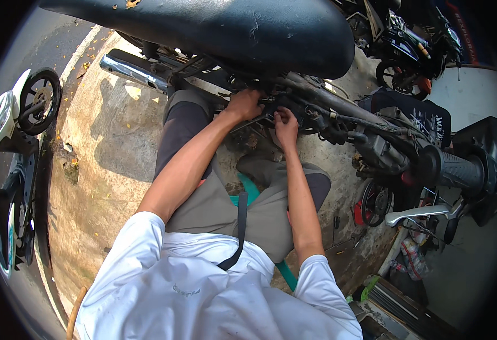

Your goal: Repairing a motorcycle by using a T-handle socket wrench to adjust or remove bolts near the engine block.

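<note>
A motorcycle stands across the top, its long black seat [242, 28] above my hands and its bare frame tube [322, 93] running to the right. My left hand [244, 106] reaches in under the seat, fingers curled against dark parts of the machine; their tips are hidden. Close beside it on the right, my right hand [286, 126] is closed with thumb and fingers drawn together near a black part below the frame. Whatever either hand grips is too small and shaded to make out.
A chrome-ended exhaust [135, 71] sticks out left of my knees. The handlebar grip [452, 168] and a silver lever [421, 214] jut in at right. A white scooter [10, 170] is at far left, another motorcycle [407, 51] at upper right. A screwdriver [335, 226] lies on the ground.
</note>
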The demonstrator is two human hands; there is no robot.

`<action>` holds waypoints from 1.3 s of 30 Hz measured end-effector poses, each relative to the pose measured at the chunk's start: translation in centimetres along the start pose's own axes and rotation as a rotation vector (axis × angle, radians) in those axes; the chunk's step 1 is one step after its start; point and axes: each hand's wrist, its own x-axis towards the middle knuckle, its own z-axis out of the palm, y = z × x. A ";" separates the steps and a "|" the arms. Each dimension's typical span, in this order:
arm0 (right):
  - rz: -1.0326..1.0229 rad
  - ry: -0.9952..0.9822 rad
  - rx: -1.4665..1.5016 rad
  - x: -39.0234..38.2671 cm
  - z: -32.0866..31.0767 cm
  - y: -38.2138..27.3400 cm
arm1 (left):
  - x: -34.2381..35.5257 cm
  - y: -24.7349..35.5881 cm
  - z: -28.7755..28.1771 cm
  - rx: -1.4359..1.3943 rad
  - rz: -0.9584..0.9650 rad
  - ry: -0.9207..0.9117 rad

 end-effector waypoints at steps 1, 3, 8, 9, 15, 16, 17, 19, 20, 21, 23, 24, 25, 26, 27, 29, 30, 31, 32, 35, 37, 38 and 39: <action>0.003 -0.004 -0.001 0.9 0.0 0.0 | 0.3 0.1 0.3 0.025 -0.025 -0.001; 0.320 -0.188 0.324 2.4 0.3 -0.8 | 0.4 0.4 0.4 0.036 -0.066 0.000; 0.355 -0.141 0.212 4.0 0.5 -1.3 | 0.2 0.6 0.7 0.018 -0.103 -0.058; 0.356 -0.122 0.230 4.2 0.2 -1.3 | 0.1 0.6 0.8 0.007 -0.051 -0.112; 0.382 -0.143 0.342 3.7 0.7 -2.8 | 0.0 -2.2 2.7 0.053 0.035 -0.197; 0.344 -0.133 0.344 3.8 0.6 -2.5 | 0.2 -2.0 2.6 0.073 0.088 -0.209; 0.343 -0.133 0.347 3.9 0.4 -2.2 | 0.3 -1.7 2.4 0.076 0.088 -0.208; 0.390 -0.137 0.469 3.8 -0.2 -2.0 | 0.1 -1.2 2.1 -0.062 0.131 -0.281; 0.456 -0.135 0.549 3.8 -0.4 -2.2 | -0.1 -0.9 1.8 -0.058 0.127 -0.281; 0.457 -0.137 0.552 3.6 -0.7 -2.4 | -0.3 -0.7 1.5 -0.092 0.103 -0.249; 0.523 -0.265 0.700 3.1 -1.3 -2.9 | -0.4 -0.6 1.1 -0.126 0.077 -0.211; 0.513 -0.313 0.642 3.0 -1.4 -3.2 | -0.5 -0.8 0.8 -0.124 0.058 -0.203; 0.518 -0.308 0.638 2.8 -1.6 -2.9 | -0.6 -0.5 0.9 -0.127 0.043 -0.202; 0.486 -0.290 0.490 2.8 -1.8 -2.5 | -0.5 -0.3 0.9 -0.133 0.044 -0.207; 0.454 -0.272 0.341 2.7 -2.0 -2.2 | -0.3 0.0 0.9 -0.144 0.022 -0.222; 0.460 -0.258 0.317 3.2 -2.1 -1.9 | 0.3 -0.4 1.6 -0.157 0.001 -0.231; 0.466 -0.257 0.403 3.3 -2.2 -1.8 | 0.4 -0.7 2.4 -0.144 0.036 -0.131; 0.476 -0.261 0.490 3.1 -2.0 -1.9 | 0.3 -0.8 2.7 -0.130 0.064 -0.032; 0.479 -0.266 0.486 3.0 -1.9 -2.1 | 0.4 -1.0 2.8 -0.134 0.058 -0.030; 0.409 -0.295 0.558 2.9 -1.5 -2.3 | 0.8 -1.0 2.5 -0.137 0.058 -0.053; 0.431 -0.310 0.566 2.7 -1.2 -2.3 | 0.7 -0.6 2.2 -0.126 -0.015 -0.123; 0.432 -0.311 0.562 2.8 -1.2 -2.2 | 0.6 -0.4 2.2 -0.129 -0.016 -0.122; 0.441 -0.313 0.595 2.9 -1.1 -2.2 | 0.6 -0.1 2.1 -0.136 -0.011 -0.099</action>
